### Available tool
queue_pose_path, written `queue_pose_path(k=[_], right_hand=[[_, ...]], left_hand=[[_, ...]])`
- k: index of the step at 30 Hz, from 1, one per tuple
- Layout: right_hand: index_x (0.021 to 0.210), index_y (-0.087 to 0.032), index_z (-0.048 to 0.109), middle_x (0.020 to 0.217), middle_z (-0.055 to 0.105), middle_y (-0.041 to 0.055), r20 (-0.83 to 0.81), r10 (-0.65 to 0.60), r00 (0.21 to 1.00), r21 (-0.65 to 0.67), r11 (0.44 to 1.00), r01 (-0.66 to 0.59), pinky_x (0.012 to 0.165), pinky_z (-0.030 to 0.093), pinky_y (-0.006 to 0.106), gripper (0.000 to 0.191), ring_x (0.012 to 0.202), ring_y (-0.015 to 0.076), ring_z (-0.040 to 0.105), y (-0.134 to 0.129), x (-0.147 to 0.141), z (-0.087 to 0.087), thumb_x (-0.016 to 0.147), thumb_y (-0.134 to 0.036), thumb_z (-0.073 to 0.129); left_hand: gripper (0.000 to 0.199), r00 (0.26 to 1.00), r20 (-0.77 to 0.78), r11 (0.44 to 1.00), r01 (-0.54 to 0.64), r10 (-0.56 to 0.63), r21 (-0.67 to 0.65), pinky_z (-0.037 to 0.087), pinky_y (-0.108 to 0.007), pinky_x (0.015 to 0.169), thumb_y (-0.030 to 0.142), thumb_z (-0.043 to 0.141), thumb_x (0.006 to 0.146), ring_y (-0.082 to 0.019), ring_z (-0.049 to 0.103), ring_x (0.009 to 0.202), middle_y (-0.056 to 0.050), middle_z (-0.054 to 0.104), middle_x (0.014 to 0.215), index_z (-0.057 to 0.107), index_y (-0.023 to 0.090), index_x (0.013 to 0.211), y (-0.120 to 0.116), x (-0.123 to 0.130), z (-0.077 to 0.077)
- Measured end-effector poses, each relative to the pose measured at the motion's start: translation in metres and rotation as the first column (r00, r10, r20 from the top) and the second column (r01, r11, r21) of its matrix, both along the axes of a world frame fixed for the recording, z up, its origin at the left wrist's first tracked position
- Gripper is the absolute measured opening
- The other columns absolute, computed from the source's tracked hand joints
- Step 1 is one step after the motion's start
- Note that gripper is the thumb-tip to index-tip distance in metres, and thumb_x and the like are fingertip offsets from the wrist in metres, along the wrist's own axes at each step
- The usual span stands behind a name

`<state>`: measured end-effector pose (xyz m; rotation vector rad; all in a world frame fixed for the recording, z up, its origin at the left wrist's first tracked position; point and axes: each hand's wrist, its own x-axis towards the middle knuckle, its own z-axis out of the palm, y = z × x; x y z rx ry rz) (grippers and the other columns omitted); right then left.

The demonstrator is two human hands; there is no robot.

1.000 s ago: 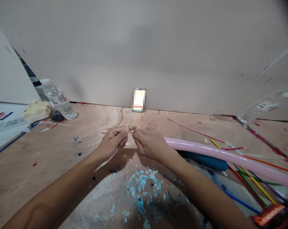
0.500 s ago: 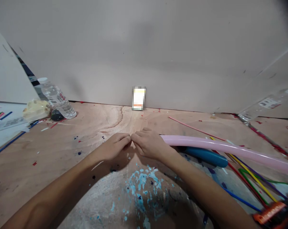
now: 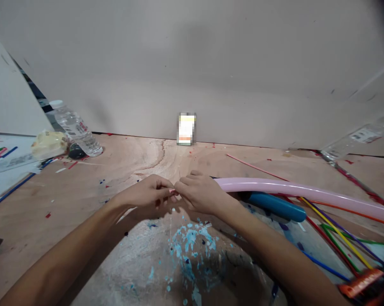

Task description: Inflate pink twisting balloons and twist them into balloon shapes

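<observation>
A long inflated pink balloon (image 3: pixel 294 188) stretches from the right edge to behind my right hand (image 3: pixel 200 191), whose fingers are curled closed around its end. Against those fingertips, my left hand (image 3: pixel 147 191) pinches with thumb and forefinger; a small pinkish bit shows there, seemingly the balloon's neck, mostly hidden by fingers. Both hands meet just above the wooden tabletop (image 3: pixel 80 178). Beneath the balloon, beside my right wrist, lies a blue cylinder with a rounded end (image 3: pixel 276 206).
Several thin uninflated balloons (image 3: pixel 335 231) lie at right, near an orange-and-black object (image 3: pixel 360 282). A lit phone-like screen (image 3: pixel 186 128) leans on the back wall. Water bottles lean at left (image 3: pixel 77 129) and right (image 3: pixel 357 138). Light-blue paint flecks (image 3: pixel 192 240) mark the table.
My left hand's fingers have opened slightly and shifted, so a small pinkish bit now shows at the fingertips. My right hand stays nearly in place. An orange strip now shows beneath the pink balloon.
</observation>
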<state>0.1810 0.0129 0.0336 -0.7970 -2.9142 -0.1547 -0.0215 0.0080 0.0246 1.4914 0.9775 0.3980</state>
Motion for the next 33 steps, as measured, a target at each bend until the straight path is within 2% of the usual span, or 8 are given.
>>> queue_pose_path(k=[3, 8, 18, 20, 25, 27, 29, 33], right_hand=[[0.098, -0.016, 0.058, 0.085, 0.065, 0.0061, 0.026, -0.001, 1.000, 0.001, 1.000, 0.001, 0.074, 0.031, 0.033, 0.018, 0.074, 0.0175, 0.057, 0.000, 0.001, 0.000, 0.093, -0.023, 0.042], [0.098, -0.016, 0.058, 0.087, 0.065, 0.0062, 0.078, 0.022, 0.997, 0.008, 1.000, -0.023, 0.076, 0.032, 0.034, 0.014, 0.077, 0.0196, 0.058, -0.001, 0.001, -0.001, 0.086, -0.022, 0.051], [0.095, -0.016, 0.058, 0.088, 0.066, 0.0072, 0.120, 0.014, 0.993, -0.020, 1.000, -0.011, 0.075, 0.031, 0.035, 0.013, 0.078, 0.0195, 0.058, -0.001, 0.001, -0.002, 0.086, -0.020, 0.049], [0.092, -0.016, 0.058, 0.086, 0.065, 0.0063, 0.107, 0.013, 0.994, -0.013, 1.000, -0.012, 0.075, 0.031, 0.034, 0.012, 0.076, 0.0189, 0.058, 0.000, 0.002, -0.003, 0.086, -0.020, 0.048], [0.086, -0.017, 0.058, 0.080, 0.064, 0.0041, -0.017, 0.037, 0.999, -0.004, 0.999, -0.037, 0.073, 0.029, 0.032, 0.013, 0.069, 0.0155, 0.053, 0.000, 0.006, 0.000, 0.087, -0.019, 0.045], [0.083, -0.018, 0.057, 0.077, 0.063, 0.0038, -0.070, 0.036, 0.997, 0.018, 0.999, -0.035, 0.071, 0.028, 0.031, 0.016, 0.066, 0.0150, 0.051, 0.000, 0.007, 0.003, 0.087, -0.018, 0.042], [0.082, -0.017, 0.057, 0.075, 0.062, 0.0037, -0.116, 0.021, 0.993, 0.049, 0.999, -0.015, 0.068, 0.027, 0.031, 0.018, 0.065, 0.0151, 0.049, 0.000, 0.008, 0.006, 0.088, -0.018, 0.040], [0.083, -0.016, 0.057, 0.073, 0.061, 0.0036, -0.186, -0.024, 0.982, 0.099, 0.994, 0.043, 0.067, 0.025, 0.031, 0.021, 0.064, 0.0153, 0.048, -0.003, 0.005, 0.010, 0.090, -0.017, 0.037]], left_hand=[[0.034, 0.990, 0.141, 0.983, 0.002, 0.024, -0.182, 0.046, -0.023, 0.048, 0.044, 0.050, 0.085, -0.014, 0.058, 0.054, -0.006, 0.064, 0.063, 0.065, 0.014, 0.077, 0.002, 0.000, 0.000], [0.023, 0.995, 0.068, 0.990, -0.059, 0.068, -0.124, 0.046, -0.020, 0.050, 0.035, 0.066, 0.076, -0.011, 0.057, 0.051, -0.002, 0.060, 0.056, 0.068, 0.012, 0.074, 0.004, 0.000, -0.007], [0.020, 0.961, 0.188, 0.952, -0.149, 0.203, -0.267, 0.040, -0.018, 0.043, 0.029, 0.073, 0.070, -0.009, 0.051, 0.041, 0.001, 0.055, 0.047, 0.066, 0.011, 0.065, -0.001, 0.007, -0.017], [0.021, 0.951, 0.243, 0.946, -0.114, 0.192, -0.302, 0.040, -0.018, 0.044, 0.029, 0.074, 0.070, -0.008, 0.051, 0.042, 0.001, 0.055, 0.047, 0.065, 0.011, 0.063, -0.002, 0.006, -0.018], [0.029, 0.898, 0.438, 0.878, 0.169, 0.050, -0.448, 0.039, -0.017, 0.039, 0.035, 0.075, 0.071, -0.007, 0.053, 0.042, -0.005, 0.065, 0.064, 0.062, 0.010, 0.065, -0.010, 0.003, -0.017], [0.032, 0.855, 0.515, 0.866, 0.215, 0.056, -0.451, 0.038, -0.018, 0.036, 0.039, 0.073, 0.072, -0.008, 0.051, 0.040, -0.005, 0.063, 0.061, 0.060, 0.011, 0.065, -0.014, 0.008, -0.015], [0.031, 0.791, 0.593, 0.889, 0.151, 0.153, -0.431, 0.034, -0.016, 0.033, 0.039, 0.072, 0.073, -0.006, 0.044, 0.036, 0.000, 0.055, 0.052, 0.059, 0.012, 0.065, -0.019, 0.015, -0.011], [0.027, 0.666, 0.637, 0.897, -0.115, 0.389, -0.427, 0.028, -0.013, 0.032, 0.035, 0.075, 0.069, -0.002, 0.032, 0.033, 0.006, 0.044, 0.045, 0.060, 0.012, 0.069, -0.023, 0.030, -0.003]])
